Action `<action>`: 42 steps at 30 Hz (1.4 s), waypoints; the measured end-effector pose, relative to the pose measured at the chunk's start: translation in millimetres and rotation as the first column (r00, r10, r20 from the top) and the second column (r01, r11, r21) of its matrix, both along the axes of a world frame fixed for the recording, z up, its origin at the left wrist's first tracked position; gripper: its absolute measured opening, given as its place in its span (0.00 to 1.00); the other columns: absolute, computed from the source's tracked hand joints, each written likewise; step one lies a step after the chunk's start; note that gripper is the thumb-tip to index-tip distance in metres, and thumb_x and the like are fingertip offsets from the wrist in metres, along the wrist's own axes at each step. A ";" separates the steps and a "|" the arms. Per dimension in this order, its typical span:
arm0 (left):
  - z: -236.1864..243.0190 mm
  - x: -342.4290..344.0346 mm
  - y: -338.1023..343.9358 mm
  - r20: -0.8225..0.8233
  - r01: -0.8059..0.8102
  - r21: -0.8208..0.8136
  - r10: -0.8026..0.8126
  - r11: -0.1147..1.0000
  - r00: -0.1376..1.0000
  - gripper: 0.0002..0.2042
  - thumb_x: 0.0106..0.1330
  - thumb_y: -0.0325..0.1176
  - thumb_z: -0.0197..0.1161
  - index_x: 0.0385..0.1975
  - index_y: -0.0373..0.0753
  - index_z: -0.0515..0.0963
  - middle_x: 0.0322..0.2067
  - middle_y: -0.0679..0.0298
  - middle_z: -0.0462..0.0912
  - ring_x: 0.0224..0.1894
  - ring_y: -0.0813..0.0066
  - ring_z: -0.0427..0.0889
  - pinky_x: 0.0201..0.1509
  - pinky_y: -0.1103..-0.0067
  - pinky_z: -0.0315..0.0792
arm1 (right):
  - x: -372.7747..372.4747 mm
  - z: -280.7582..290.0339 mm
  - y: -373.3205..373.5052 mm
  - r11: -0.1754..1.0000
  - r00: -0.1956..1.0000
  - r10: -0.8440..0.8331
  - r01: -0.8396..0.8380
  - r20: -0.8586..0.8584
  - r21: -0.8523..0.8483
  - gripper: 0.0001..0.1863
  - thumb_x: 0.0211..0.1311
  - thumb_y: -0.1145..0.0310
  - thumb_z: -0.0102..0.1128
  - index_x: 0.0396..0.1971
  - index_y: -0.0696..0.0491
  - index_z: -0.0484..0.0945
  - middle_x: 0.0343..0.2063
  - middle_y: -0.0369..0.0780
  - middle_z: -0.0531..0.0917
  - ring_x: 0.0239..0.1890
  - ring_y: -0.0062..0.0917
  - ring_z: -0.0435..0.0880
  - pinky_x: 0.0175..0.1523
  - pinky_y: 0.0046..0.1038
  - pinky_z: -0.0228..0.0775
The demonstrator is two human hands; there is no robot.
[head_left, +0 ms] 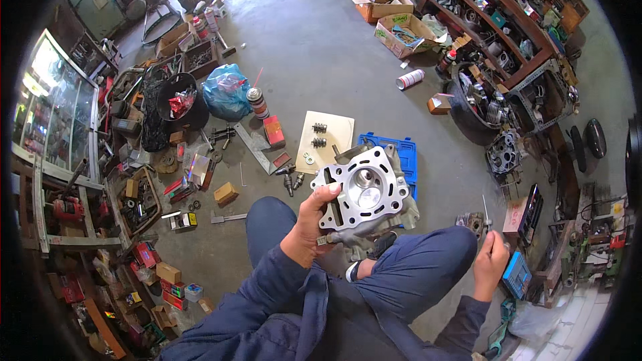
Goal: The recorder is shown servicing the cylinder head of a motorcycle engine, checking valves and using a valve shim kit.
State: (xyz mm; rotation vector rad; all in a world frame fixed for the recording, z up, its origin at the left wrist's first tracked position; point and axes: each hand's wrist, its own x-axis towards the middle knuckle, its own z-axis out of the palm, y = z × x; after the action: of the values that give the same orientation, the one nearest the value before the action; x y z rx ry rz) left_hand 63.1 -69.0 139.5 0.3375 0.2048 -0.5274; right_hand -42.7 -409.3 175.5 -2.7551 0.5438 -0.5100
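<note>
Cylinder head (382,208), pale and machined, sits up between the person's bent knees, its oval-slotted face turned to the camera. Its far edge overlaps the blue case (409,160) lying open on the floor, hiding part of it; beyond its left edge is a cream board (332,120) bearing small dark ribbed parts (319,142) and a few rings. Left of the board are a red box (273,131), a flat metal bar (254,148), an upright spray can (257,103) and a blue plastic bag (231,93) beside a black bucket (190,117). A caliper (229,218) lies near the left knee. On the right, a small metal block (470,222) sits just beyond the right knee, with a blue box (516,274) close by the right hand (491,264) and a larger engine casing (505,154) farther off. The left hand (311,220) grips the head's left edge, thumb pressed on the face, the other fingers hidden underneath. The right hand's fingers are curled narrowly around a slim metal tool (487,211) pointing upward, well apart from the head.
</note>
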 end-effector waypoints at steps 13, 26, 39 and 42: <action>-9.7 -3.9 6.1 0.043 0.002 -0.078 0.001 0.997 0.999 0.25 0.59 0.38 0.57 0.54 0.30 0.68 0.46 0.51 0.78 0.46 0.59 0.82 0.51 0.65 0.78 | -51.4 -54.2 22.9 0.987 0.992 0.104 -0.093 0.076 -0.133 0.14 0.61 0.71 0.54 0.42 0.66 0.77 0.29 0.53 0.82 0.30 0.46 0.81 0.36 0.40 0.71; -11.0 -6.6 0.7 0.020 0.068 -0.234 -0.065 0.970 0.998 0.26 0.60 0.38 0.54 0.57 0.30 0.65 0.50 0.48 0.77 0.48 0.56 0.81 0.55 0.65 0.75 | -50.2 -69.9 37.6 0.949 0.981 0.188 -0.168 0.053 -0.267 0.15 0.57 0.71 0.57 0.42 0.63 0.79 0.28 0.49 0.82 0.28 0.41 0.81 0.35 0.36 0.72; -24.9 -23.5 59.8 -0.050 -0.216 0.047 0.218 0.975 0.975 0.24 0.65 0.41 0.51 0.56 0.32 0.67 0.48 0.53 0.79 0.49 0.60 0.80 0.54 0.63 0.75 | 44.7 -189.7 149.2 0.815 0.869 0.473 -0.369 -0.146 0.446 0.12 0.64 0.67 0.48 0.46 0.50 0.67 0.24 0.53 0.80 0.29 0.52 0.79 0.33 0.50 0.67; -15.9 -33.0 69.7 -0.064 -0.259 0.306 0.292 0.916 0.954 0.23 0.63 0.39 0.55 0.55 0.34 0.68 0.48 0.55 0.79 0.49 0.63 0.80 0.55 0.69 0.74 | 31.6 -211.1 147.4 0.757 0.827 0.554 -0.450 -0.099 0.473 0.13 0.67 0.67 0.47 0.49 0.50 0.68 0.21 0.47 0.79 0.23 0.42 0.80 0.28 0.41 0.68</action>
State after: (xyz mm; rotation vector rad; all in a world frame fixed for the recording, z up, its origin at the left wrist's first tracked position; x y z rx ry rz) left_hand 30.0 0.6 123.6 0.5625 0.4327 -0.2327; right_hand -11.0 -261.9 -35.6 -2.3829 -0.0687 0.0713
